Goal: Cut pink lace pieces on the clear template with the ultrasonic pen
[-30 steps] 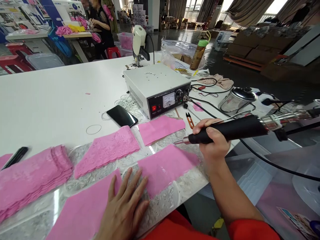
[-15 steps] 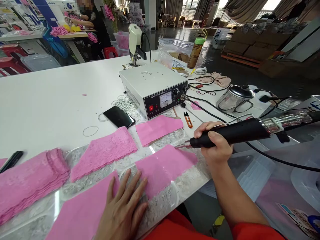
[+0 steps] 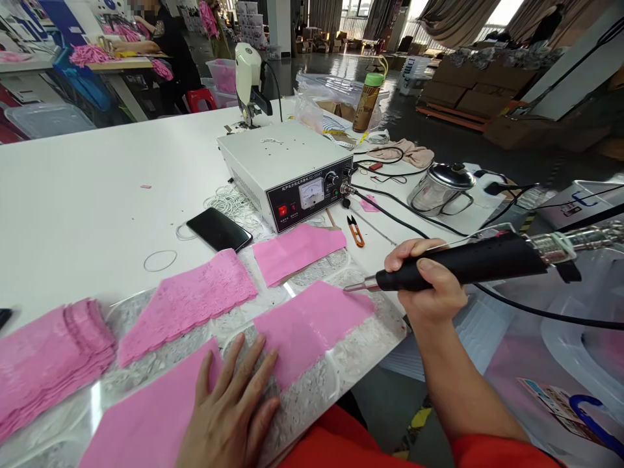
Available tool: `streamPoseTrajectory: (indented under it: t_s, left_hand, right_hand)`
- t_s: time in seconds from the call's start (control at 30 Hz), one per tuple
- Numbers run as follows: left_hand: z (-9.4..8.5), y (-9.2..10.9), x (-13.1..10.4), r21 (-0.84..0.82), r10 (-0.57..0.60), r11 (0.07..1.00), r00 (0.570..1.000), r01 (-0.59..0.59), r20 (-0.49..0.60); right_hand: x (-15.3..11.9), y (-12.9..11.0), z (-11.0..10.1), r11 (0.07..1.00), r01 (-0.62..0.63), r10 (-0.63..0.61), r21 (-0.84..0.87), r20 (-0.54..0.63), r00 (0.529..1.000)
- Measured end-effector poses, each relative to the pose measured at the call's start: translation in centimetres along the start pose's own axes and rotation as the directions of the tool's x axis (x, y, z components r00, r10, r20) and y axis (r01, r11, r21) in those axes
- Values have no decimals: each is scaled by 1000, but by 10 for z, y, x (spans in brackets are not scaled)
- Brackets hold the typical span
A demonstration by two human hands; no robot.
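Observation:
My right hand [image 3: 429,279] is wrapped round the black handle of an ultrasonic welding gun [image 3: 468,263]. Its metal tip is at the right part of a pink fabric piece [image 3: 312,318]; whether it touches the cloth I cannot tell. Fingers spread, my left hand [image 3: 234,403] lies flat across the left edge of that piece and a larger pink piece [image 3: 141,409] beside it. Behind them are a pink lace stack [image 3: 190,302] and another pink piece [image 3: 299,250]. A thicker folded pink stack [image 3: 53,364] lies at far left.
A control box [image 3: 292,172] with a meter and lit red switch stands behind the fabric, cabled to the gun. Nearby lie a phone [image 3: 219,229], orange thread snips [image 3: 355,232] and a lidded glass mug [image 3: 441,188]. A person [image 3: 166,52] sits at a far table.
The whole view has shifted slightly, with table items appearing further left. The gun's tip sits a little further right along the pink piece. My left hand stays flat on the fabric.

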State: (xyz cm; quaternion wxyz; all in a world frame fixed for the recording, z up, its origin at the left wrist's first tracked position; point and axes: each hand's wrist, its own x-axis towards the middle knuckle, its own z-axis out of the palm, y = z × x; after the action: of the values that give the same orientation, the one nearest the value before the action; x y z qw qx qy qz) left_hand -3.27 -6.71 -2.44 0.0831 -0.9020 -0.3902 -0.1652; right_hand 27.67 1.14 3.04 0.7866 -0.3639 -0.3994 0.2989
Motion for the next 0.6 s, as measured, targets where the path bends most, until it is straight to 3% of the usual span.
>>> streamPoseTrajectory:
  t_s: [0.6]
  left_hand:
    - [1, -3, -1, -18, 12, 1000, 1000, -12, -1]
  right_hand:
    - [-1, 1, -1, 1000, -4, 4, -22, 28, 1000]
